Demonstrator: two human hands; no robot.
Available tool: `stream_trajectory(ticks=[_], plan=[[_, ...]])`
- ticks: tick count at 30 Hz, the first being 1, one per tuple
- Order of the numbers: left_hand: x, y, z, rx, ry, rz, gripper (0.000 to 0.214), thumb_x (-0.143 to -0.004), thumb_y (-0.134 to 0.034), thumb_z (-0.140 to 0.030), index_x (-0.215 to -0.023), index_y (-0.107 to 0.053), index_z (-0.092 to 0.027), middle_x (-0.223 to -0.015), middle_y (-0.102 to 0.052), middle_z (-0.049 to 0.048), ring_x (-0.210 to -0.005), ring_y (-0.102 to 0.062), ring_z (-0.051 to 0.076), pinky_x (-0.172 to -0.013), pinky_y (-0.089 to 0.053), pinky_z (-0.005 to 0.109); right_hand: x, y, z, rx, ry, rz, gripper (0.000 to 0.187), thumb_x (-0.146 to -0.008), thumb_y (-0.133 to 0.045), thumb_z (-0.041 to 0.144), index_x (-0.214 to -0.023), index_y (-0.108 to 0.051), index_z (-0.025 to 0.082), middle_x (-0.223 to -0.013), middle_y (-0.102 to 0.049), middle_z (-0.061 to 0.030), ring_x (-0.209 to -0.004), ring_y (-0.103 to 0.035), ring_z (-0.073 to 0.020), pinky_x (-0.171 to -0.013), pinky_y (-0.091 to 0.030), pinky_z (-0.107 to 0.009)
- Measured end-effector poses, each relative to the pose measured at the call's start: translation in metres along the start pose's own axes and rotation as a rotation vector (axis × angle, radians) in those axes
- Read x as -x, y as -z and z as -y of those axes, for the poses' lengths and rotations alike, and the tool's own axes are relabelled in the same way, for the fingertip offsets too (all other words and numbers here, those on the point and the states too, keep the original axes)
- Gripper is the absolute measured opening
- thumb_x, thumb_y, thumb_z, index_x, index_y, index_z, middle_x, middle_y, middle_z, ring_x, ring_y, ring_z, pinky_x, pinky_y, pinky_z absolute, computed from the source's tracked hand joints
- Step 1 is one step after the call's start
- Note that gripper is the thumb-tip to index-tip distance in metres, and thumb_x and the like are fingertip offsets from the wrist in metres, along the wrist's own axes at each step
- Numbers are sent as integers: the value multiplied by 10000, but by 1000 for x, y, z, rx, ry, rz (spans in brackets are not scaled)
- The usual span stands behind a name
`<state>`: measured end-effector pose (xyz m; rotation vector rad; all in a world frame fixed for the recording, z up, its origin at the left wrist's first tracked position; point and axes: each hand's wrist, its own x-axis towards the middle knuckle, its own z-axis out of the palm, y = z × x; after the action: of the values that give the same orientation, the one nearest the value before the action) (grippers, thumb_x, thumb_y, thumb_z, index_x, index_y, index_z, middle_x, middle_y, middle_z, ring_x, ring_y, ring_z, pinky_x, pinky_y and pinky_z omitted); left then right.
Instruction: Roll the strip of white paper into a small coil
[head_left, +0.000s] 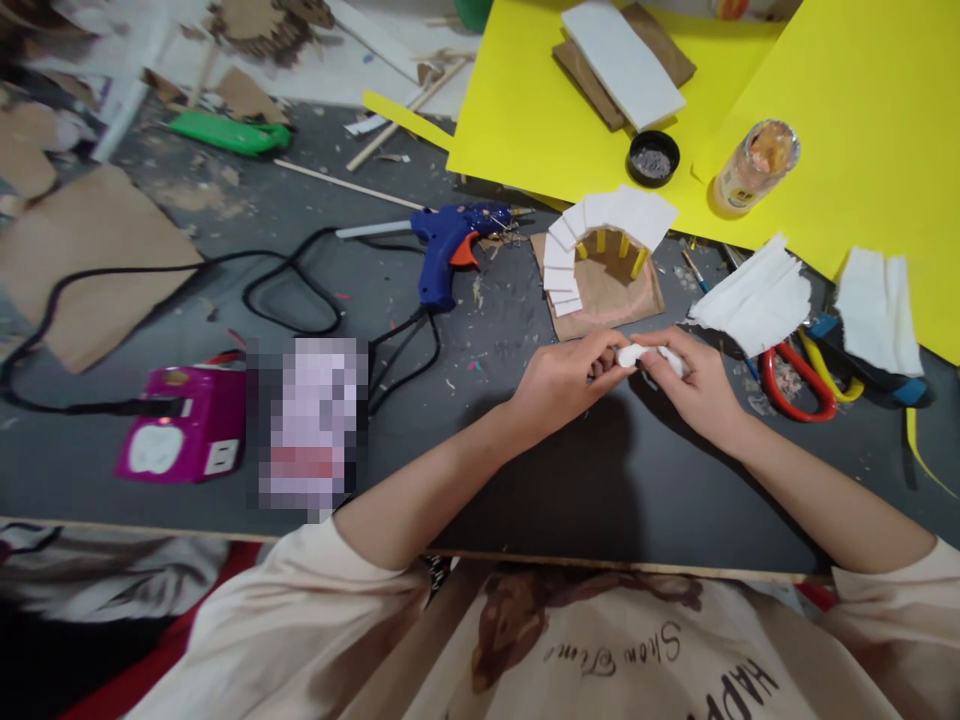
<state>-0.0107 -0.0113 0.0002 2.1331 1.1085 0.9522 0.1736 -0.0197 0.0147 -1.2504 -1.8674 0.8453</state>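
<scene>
My left hand (566,378) and my right hand (699,385) meet above the dark tabletop, fingertips pinched together. Between them is a small crumpled piece of white tissue (628,355), gripped from both sides. Just beyond my hands lies a brown cardboard square (600,305) carrying a curved fan of white card steps (581,235) on short yellow posts (625,243). To the right of my right hand rests a larger folded white tissue (757,295), and farther right another white tissue (876,310).
Red-handled scissors (796,400) lie right of my hands. A blue glue gun (442,245) and its black cord (300,275) lie left, near a magenta power cube (184,430). An open jar (756,165) and black lid (652,160) stand on yellow sheets (517,110). A green cutter (229,132) lies far left.
</scene>
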Motion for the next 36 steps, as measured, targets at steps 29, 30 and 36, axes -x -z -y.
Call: stream_trajectory(ticks=[29,30,36], plan=[[-7,0,1,36,-40,-91,42,-826,-659,-189,-850,-625,-179,-756,-678,-43,-671,-617,63,-647,-463,147,-2,1,-2,-238,-97,-74,133,-856,-562,190,-875,-693,204,-817,-690,-6,-627,-614,-103,-596,-503,-248],[-7,0,1,39,-33,-98,43,-829,-658,-195,-850,-626,-178,-762,-680,-40,-672,-620,64,-645,-465,148,-1,1,-2,-276,-134,-63,125,-855,-570,209,-880,-693,202,-811,-693,-3,-599,-608,-97,-575,-499,-240],[-5,0,-1,0,-65,-188,90,-829,-671,-236,-841,-618,-165,-759,-689,-25,-675,-638,74,-650,-479,155,2,-2,3,-286,-140,-66,140,-828,-641,313,-881,-692,194,-786,-694,-12,-658,-630,-117,-622,-497,-254]])
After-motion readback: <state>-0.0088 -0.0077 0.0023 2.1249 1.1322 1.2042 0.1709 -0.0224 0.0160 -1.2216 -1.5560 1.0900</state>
